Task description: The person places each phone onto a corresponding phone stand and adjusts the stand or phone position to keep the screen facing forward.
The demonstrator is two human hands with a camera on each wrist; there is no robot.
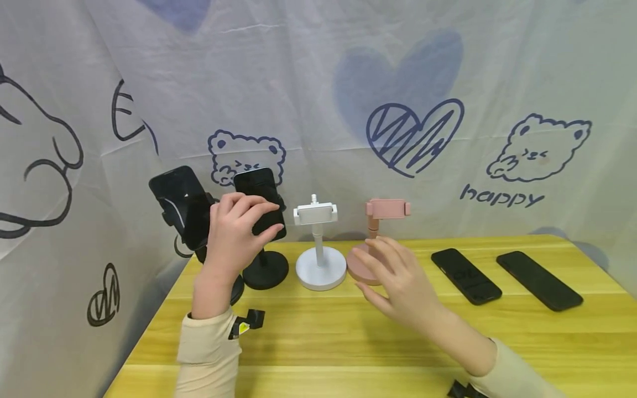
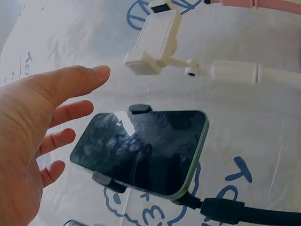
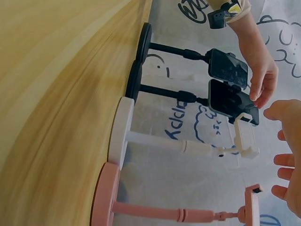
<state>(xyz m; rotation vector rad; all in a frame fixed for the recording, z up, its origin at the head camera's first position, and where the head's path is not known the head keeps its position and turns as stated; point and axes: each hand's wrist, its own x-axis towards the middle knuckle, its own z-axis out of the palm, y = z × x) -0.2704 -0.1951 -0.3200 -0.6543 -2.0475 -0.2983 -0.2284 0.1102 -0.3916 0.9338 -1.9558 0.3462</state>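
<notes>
My left hand (image 1: 234,232) hovers in front of a smartphone (image 1: 255,181) clamped in a black phone stand (image 1: 266,271). In the left wrist view its thumb and fingers are spread, with a small gap between them and the phone (image 2: 141,150). Another smartphone (image 1: 181,199) sits tilted in a second black stand at the far left, its base partly hidden behind my left wrist. My right hand (image 1: 398,282) hangs in the air with relaxed fingers, holding nothing. From the head view it overlaps the base of a pink phone stand (image 1: 389,209). A white phone stand (image 1: 318,214) stands between the hands, its clamp holding nothing.
Two dark smartphones (image 1: 466,276) lie flat on the right of the yellow wood-grain table (image 1: 318,342). A pale curtain (image 1: 308,83) with blue drawings hangs behind and to the left. The stands form a close row near the table's back edge.
</notes>
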